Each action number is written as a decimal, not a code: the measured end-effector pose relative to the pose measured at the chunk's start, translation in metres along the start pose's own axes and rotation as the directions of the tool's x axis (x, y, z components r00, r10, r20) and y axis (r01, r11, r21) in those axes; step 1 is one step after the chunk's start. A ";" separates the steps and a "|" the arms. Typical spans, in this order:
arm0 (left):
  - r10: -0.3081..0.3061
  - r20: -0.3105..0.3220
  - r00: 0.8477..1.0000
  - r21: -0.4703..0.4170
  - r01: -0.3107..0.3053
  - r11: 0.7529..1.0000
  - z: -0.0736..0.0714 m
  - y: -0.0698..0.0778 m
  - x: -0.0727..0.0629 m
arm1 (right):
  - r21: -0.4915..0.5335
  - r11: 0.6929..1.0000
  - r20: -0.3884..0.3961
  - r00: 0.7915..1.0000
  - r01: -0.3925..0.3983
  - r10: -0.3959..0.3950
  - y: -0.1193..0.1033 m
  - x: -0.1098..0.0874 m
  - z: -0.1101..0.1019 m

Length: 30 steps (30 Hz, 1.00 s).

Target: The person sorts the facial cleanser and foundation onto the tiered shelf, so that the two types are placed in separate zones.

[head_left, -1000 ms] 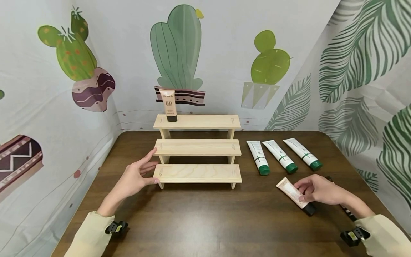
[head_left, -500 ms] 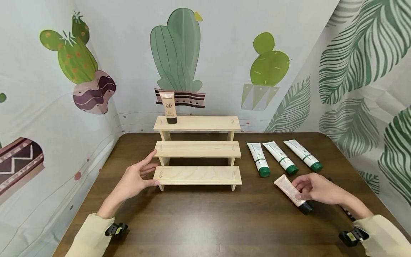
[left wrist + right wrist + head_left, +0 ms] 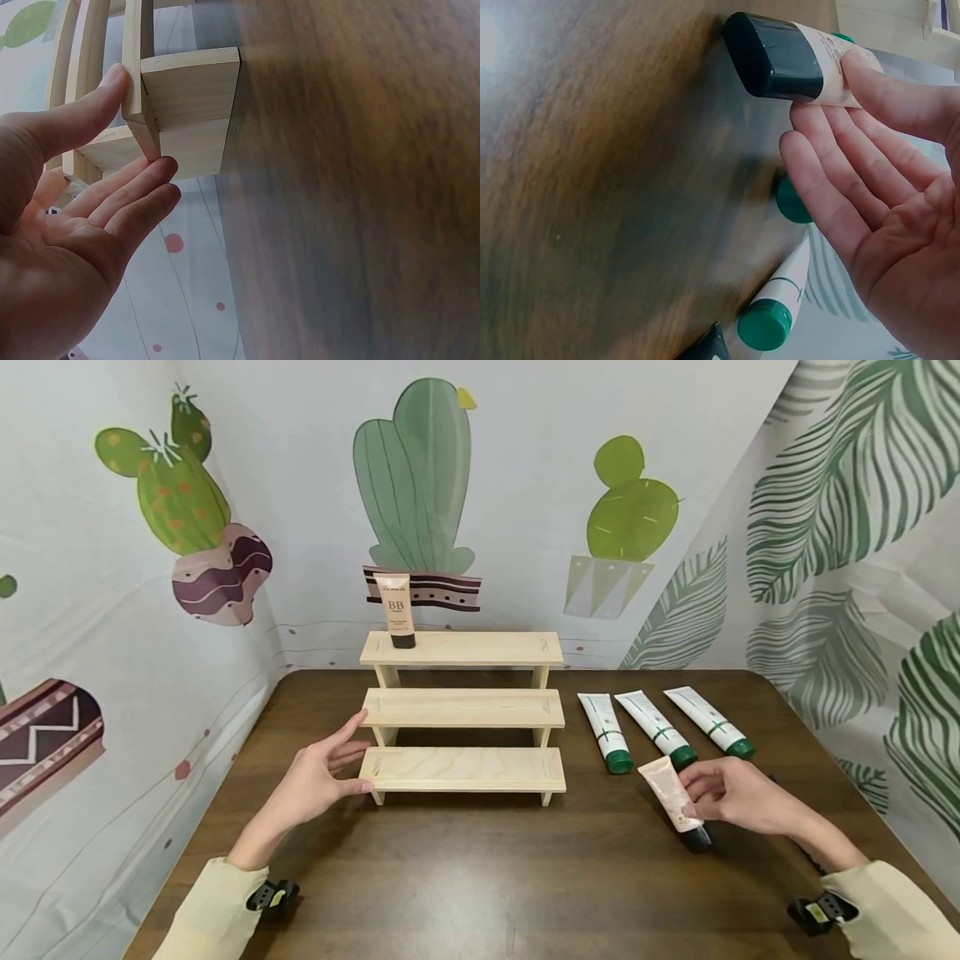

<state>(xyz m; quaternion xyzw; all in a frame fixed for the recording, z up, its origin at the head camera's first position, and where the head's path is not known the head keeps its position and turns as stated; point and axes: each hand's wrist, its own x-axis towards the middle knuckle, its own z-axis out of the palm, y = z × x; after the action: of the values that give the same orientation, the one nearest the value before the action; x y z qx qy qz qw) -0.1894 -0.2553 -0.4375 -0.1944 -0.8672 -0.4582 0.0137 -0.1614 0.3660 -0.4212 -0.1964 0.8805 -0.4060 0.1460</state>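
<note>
My right hand [image 3: 738,793] holds a pale pink cosmetic tube [image 3: 670,791] between thumb and fingers, its black cap pointing down toward the table. In the right wrist view the thumb presses the tube just above the black cap [image 3: 774,56]. My left hand [image 3: 315,781] reaches the left end of a three-step wooden display stand [image 3: 461,768]. Its straight fingers and thumb touch the lower and middle steps; in the left wrist view the thumb lies at a board's edge [image 3: 133,90]. A beige BB cream tube [image 3: 397,610] stands cap down on the top step's left end.
Three white tubes with green caps lie right of the stand: the left one [image 3: 602,731], the middle one [image 3: 654,727] and the right one [image 3: 708,718]. A dark object [image 3: 810,856] is mostly hidden under the right forearm. Patterned cloth hangs behind the brown table [image 3: 465,877].
My right hand has raised the pink tube a little and moved it slightly left, turning it more upright. My left hand stays at the stand.
</note>
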 end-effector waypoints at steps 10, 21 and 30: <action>0.001 0.001 1.000 0.000 -0.001 1.000 0.000 0.000 -0.001 | -0.121 0.993 -0.122 0.992 0.015 -0.030 -0.019 0.005 0.004; -0.001 0.003 1.000 -0.008 0.001 1.000 0.000 0.001 0.002 | -0.120 0.992 -0.215 0.975 0.038 -0.063 -0.045 0.014 0.006; 0.002 0.000 1.000 0.009 -0.002 1.000 0.000 -0.001 0.000 | -0.117 0.992 -0.263 0.961 0.055 -0.085 -0.067 0.026 0.008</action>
<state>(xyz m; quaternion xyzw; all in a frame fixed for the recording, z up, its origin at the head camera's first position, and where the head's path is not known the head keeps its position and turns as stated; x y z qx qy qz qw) -0.1895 -0.2554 -0.4382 -0.1951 -0.8691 -0.4544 0.0151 -0.1653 0.3090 -0.3773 -0.1784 0.9055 -0.3851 0.0003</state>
